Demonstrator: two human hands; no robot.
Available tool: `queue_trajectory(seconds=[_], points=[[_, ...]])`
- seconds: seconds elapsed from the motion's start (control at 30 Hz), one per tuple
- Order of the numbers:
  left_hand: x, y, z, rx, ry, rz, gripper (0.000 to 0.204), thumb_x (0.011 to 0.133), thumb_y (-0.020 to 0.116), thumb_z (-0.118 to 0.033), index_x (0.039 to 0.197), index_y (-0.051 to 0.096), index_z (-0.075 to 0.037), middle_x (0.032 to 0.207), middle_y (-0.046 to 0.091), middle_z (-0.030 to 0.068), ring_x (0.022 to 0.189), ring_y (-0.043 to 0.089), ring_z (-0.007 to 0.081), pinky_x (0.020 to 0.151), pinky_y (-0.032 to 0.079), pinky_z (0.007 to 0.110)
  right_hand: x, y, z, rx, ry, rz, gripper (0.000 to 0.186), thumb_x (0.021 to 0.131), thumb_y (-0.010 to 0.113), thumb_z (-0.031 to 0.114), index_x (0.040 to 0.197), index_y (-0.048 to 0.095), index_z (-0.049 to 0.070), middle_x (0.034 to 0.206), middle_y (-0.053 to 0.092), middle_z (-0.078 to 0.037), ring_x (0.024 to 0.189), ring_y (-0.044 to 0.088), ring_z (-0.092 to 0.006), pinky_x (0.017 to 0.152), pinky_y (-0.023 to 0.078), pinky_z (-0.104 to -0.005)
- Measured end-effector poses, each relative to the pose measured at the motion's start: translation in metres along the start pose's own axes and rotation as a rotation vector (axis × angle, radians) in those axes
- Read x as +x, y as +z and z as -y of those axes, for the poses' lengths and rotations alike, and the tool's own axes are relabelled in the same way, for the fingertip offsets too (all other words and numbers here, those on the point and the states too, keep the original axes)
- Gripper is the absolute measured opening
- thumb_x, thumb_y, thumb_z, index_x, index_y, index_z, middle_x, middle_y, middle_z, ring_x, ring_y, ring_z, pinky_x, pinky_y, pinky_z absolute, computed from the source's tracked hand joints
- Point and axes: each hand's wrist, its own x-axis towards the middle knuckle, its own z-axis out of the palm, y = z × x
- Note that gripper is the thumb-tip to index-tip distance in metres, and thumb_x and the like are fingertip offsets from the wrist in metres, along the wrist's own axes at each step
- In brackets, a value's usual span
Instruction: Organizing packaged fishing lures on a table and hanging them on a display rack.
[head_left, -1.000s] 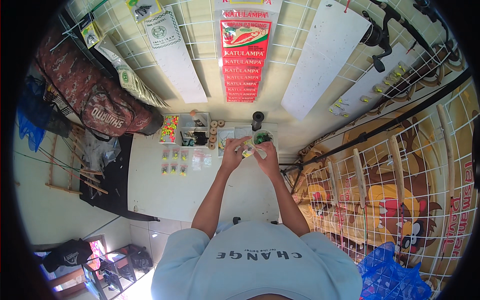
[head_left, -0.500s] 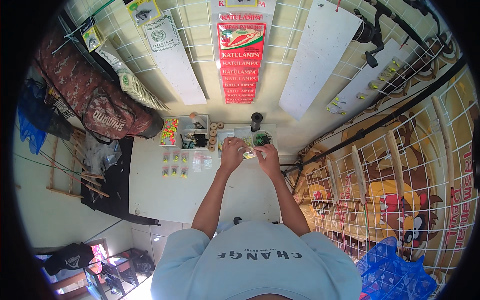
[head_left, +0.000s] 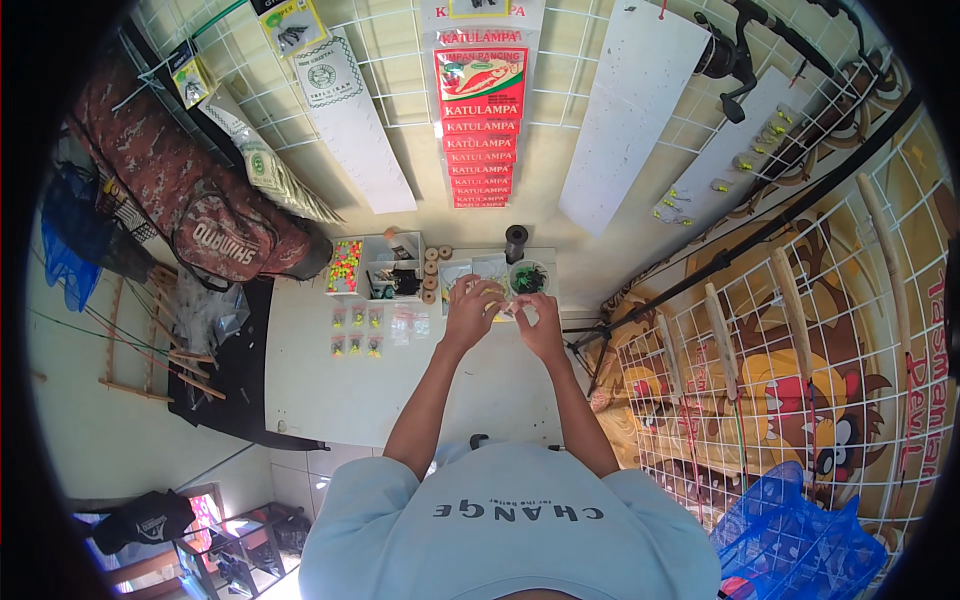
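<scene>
Over the far part of the white table, my left hand (head_left: 472, 310) and my right hand (head_left: 541, 328) meet, fingertips closed and nearly touching. Between them is a small clear plastic bag (head_left: 508, 308), mostly covered by my fingers; its contents cannot be made out. Just beyond my right hand stands a round tub (head_left: 527, 279) of dark and green small pieces. A shallow white tray (head_left: 452, 270) lies behind my left hand, partly hidden by it. To the left, several small filled bags (head_left: 356, 331) lie in two rows, with flat clear bags (head_left: 409, 324) beside them.
A white divided box (head_left: 378, 268) holds colourful beads and black parts, with wooden rings (head_left: 431, 270) stacked alongside. A black cylinder (head_left: 515, 241) stands at the back. Red packets (head_left: 481, 120) hang from the wall grid. A camouflage bag (head_left: 215, 225) hangs left; a wire rack (head_left: 760, 370) stands right.
The view has shifted slightly. My left hand has turned so its fingers cover more of the bag. My right hand's fingers have curled into a rounder pinch.
</scene>
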Motion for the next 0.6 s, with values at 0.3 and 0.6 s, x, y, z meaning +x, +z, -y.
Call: queue_trajectory(seconds=[0.3,0.6], points=[[-0.006,0.001,-0.022,0.145,0.025,-0.167,0.032,0.079,0.071,-0.024,0.107,0.061,-0.013,0.124,0.051,0.0038,0.123,0.034,0.0312,0.102,0.028,0.047,-0.002,0.0,-0.008,0.08,0.195,-0.157,0.01,0.082,0.067,0.011,0.089,0.067,0.004,0.08,0.063,-0.008,0.072,0.055,-0.02,0.066,0.044,-0.0326],[-0.033,0.017,-0.019,0.013,-0.201,-0.32,0.023,0.08,0.069,-0.02,0.095,0.056,-0.009,0.099,0.056,0.0054,0.105,0.043,0.0289,0.093,0.031,0.044,0.009,0.017,0.014,0.413,0.471,-0.219,0.013,0.084,0.069,0.016,0.093,0.069,0.006,0.078,0.066,0.002,0.067,0.052,-0.0021,0.056,0.033,-0.0182]])
